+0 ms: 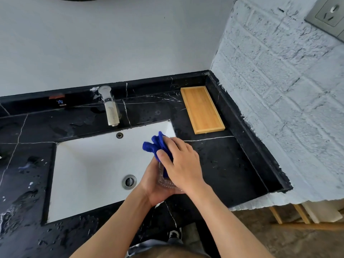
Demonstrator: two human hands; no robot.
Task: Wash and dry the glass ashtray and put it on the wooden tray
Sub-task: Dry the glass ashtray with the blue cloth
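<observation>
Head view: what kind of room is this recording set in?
Most likely a bathroom or washroom vanity: a white undermount sink set in a black marble counter, a chrome faucet behind it, and a wall socket on the painted brick wall.

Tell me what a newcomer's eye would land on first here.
The bright blue cloth, pressed by the right hand into the glass ashtray that the left hand cradles over the white sink. Next, the wooden tray, sitting bare on the black marble counter in the far right corner.
</observation>
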